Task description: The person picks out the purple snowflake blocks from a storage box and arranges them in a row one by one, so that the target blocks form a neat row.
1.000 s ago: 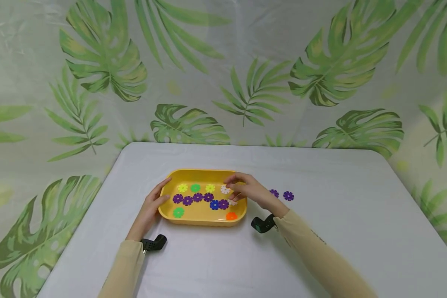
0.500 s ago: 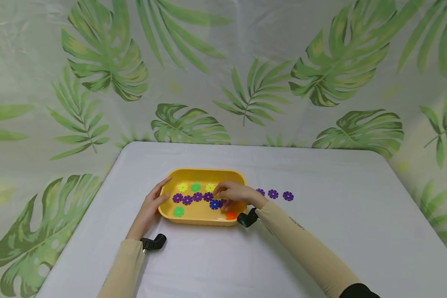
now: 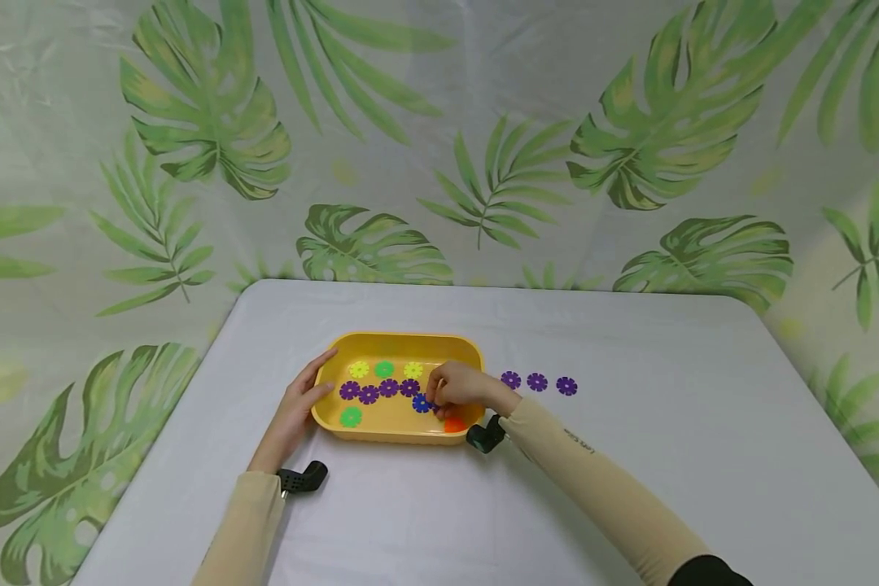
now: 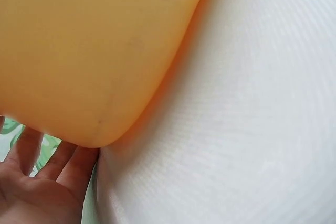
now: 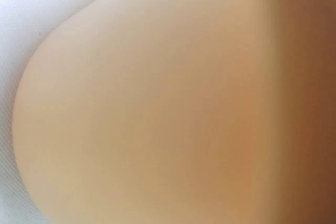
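A yellow plastic tray (image 3: 388,436) holds several notched snowflake discs. My left hand (image 3: 293,411) grips the tray's left end, thumb over the rim; in the left wrist view its fingers (image 4: 73,169) lie against the outer wall. My right hand (image 3: 463,385) reaches down inside the right end, fingers curled together on a purple snowflake disc (image 3: 435,406), which they mostly hide. Beside it lie a blue disc (image 3: 421,403) and an orange disc (image 3: 455,424). The right wrist view is filled by the blurred tray wall (image 5: 131,108).
Purple discs (image 3: 387,388) run across the tray's middle, with yellow discs (image 3: 359,369) and green discs (image 3: 351,417) around them. Right of the tray, 3 purple discs (image 3: 537,382) lie in a row on the white table (image 3: 630,350). A leaf-patterned curtain (image 3: 498,187) hangs behind.
My right hand has moved left and down into the tray, its fingers closing on a purple disc. A third purple disc now shows on the table. My left hand stays on the tray.
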A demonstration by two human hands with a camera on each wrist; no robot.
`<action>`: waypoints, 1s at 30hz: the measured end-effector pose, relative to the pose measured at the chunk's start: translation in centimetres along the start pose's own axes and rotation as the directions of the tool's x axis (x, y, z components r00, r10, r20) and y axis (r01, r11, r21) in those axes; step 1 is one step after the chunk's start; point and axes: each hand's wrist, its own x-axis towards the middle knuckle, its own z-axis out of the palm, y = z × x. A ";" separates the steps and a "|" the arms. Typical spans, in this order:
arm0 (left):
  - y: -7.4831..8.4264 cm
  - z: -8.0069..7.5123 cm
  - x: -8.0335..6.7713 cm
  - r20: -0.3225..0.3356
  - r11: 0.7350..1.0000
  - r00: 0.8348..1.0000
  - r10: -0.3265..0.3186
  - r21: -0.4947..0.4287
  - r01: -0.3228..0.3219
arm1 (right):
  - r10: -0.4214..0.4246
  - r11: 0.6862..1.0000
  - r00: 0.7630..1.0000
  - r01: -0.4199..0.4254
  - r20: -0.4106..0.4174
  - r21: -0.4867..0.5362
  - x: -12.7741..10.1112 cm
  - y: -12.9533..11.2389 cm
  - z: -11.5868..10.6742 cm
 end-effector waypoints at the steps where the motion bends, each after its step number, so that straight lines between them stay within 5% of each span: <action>1: 0.0 0.0 0.0 -0.001 1.000 1.000 0.001 -0.001 -0.001 | -0.012 1.000 1.000 0.012 -0.002 -0.005 0.0 0.0 0.0; 9: 0.0 0.1 0.0 -0.001 1.000 1.000 0.005 -0.005 -0.005 | -0.205 0.978 0.979 0.204 0.013 0.038 -0.9 0.4 -0.7; 15: -0.1 0.0 0.0 -0.001 1.000 1.000 0.015 0.003 -0.015 | -0.258 0.963 0.966 0.258 -0.010 0.083 -2.5 1.0 -2.8; 21: -0.2 -0.1 0.0 0.002 1.000 1.000 0.017 0.004 -0.017 | -0.256 0.950 0.959 0.273 -0.121 0.153 -4.9 4.0 -6.1; 30: -0.3 -0.1 0.1 0.009 1.000 1.000 0.001 0.002 -0.001 | -0.113 0.958 0.951 0.181 -0.289 0.223 -9.5 11.6 -10.4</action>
